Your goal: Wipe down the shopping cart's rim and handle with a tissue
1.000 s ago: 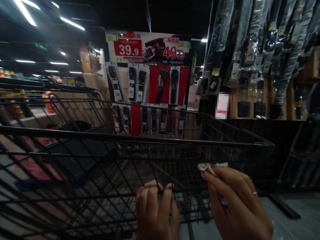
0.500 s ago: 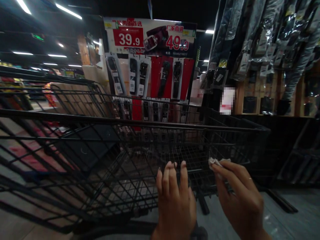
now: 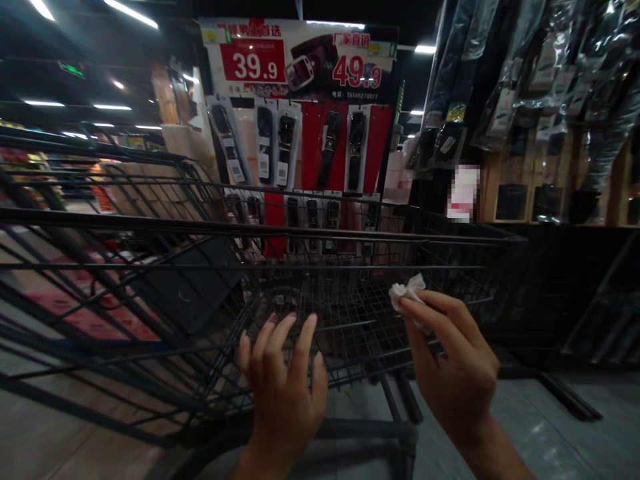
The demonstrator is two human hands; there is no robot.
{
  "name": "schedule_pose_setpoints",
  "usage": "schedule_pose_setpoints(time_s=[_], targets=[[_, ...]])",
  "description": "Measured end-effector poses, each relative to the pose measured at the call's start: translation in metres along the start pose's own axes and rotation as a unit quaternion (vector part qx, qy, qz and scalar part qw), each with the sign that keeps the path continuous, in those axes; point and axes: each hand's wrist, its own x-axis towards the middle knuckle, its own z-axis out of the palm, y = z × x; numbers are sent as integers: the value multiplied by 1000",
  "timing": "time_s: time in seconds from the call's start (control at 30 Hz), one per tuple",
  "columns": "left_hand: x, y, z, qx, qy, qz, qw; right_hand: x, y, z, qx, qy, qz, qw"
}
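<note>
A black wire shopping cart stands side-on in front of me, its basket mesh behind both hands. My right hand pinches a crumpled white tissue between thumb and fingers, held up near the cart's right part. Lower and to the left, my left hand is open, palm away from me, fingers spread and slightly bent. It holds nothing. Whether its fingertips touch the wire side cannot be made out.
Beyond the cart, a display board with price signs carries packaged belts on hooks. More wrapped goods hang at the right above a wooden rack. Stacked cartons stand at the left. Grey floor tiles show at lower right.
My left hand has moved left and its fingers have spread wider. My right hand has shifted a little left and up with the tissue, which shows more fully.
</note>
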Motion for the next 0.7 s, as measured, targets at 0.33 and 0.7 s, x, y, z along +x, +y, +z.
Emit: schedule_pose_setpoints(time_s=[0.33, 0.7], targets=[[-3, 10, 21, 26, -22, -7, 999, -48, 22, 22, -16, -34, -28, 999], [4, 19, 29, 28, -37, -19, 999, -27, -2, 18, 9, -37, 18, 999]])
